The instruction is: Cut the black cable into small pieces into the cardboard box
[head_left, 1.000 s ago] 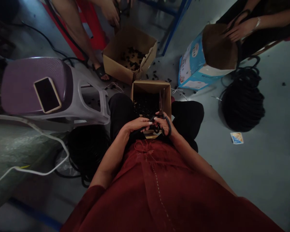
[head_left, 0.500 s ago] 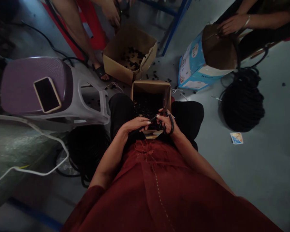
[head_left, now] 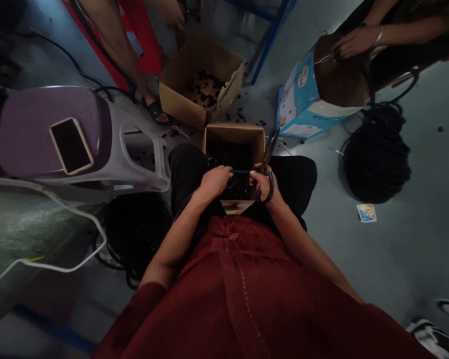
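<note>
My left hand (head_left: pixel 215 181) is closed on a thin black cord or tube (head_left: pixel 241 172), which stretches across to my right hand (head_left: pixel 265 185). The fingers of my right hand are wrapped round dark-handled scissors (head_left: pixel 269 151), while its thumb and fingertips pinch the cord's other end. The scissor blades point up and to the right, away from the cord. Both hands are over a small cardboard box (head_left: pixel 234 131) between my knees. Dark pieces lie inside it, too dim to make out singly.
A larger carton (head_left: pixel 183 106) holds short black pieces; others litter the floor. At right stand a blue box (head_left: pixel 303 107), with a co-worker's hand (head_left: pixel 353 42) at its opening, and a black coil (head_left: pixel 376 159). A phone (head_left: pixel 72 145) lies on a purple stool (head_left: pixel 26 129).
My hands have spread apart, drawing the black cord into a straight line between them. The scissors have swung up and right. A white-and-black shoe-like object shows at the lower right.
</note>
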{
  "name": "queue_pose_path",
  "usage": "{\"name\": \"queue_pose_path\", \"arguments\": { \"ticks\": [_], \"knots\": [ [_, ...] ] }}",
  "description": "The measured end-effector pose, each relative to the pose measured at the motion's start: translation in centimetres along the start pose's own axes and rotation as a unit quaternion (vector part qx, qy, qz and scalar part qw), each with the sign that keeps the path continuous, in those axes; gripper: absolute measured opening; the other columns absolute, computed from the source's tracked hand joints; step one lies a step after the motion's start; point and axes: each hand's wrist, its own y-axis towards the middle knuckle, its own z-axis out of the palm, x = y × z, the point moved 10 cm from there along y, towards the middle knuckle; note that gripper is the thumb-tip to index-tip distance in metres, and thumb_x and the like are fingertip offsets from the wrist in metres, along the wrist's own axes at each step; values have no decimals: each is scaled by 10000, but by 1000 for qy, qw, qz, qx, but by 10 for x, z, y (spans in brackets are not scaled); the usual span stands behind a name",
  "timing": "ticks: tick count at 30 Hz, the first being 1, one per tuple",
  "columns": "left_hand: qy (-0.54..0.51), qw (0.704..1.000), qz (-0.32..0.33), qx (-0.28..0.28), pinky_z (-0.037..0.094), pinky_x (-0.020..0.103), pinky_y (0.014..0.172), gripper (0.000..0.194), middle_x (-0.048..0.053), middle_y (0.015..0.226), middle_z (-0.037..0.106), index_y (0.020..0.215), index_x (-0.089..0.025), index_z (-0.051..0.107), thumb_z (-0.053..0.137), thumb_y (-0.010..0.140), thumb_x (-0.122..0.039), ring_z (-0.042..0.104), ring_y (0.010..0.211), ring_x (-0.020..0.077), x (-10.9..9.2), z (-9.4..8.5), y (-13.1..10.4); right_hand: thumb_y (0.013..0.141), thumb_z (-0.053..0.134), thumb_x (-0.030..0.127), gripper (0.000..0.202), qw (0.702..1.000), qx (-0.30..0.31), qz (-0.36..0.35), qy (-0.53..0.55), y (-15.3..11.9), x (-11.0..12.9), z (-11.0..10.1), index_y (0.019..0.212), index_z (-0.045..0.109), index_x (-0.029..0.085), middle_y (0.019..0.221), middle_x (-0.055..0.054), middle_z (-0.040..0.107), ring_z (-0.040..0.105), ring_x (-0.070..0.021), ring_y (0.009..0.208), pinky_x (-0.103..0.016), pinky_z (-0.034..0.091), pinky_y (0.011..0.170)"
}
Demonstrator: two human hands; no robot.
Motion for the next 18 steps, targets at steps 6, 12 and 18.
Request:
{"name": "queue_pose_path", "arguments": {
  "ticks": [6,12,18],
  "knots": [
    [9,999,25,-32,367,262,791,372,119,1007,583,1114,-164,559,322,913,-370,536,940,195,-4,30,-18,655,613,326,381,999,-20,2,-42,3,-13,-14,980,433,241,670,64,476,498,-94,564,-230,418,509],
    [-107,992,34,55,390,229,673,386,36,857,633,965,-167,615,326,900,-414,553,756,136,5,56,-12,638,633,333,394,998,-24,-15,-64,0,-10,-16,980,462,238,709,61,498,497,-82,551,-222,424,498],
    [-251,963,-18,92,367,206,567,333,2,709,589,860,-139,606,395,852,-396,482,586,86,15,70,-9,702,593,377,361,994,-5,-31,-104,-4,-5,-12,1010,461,241,719,43,520,518,-90,560,-224,439,505]
  ]
}}
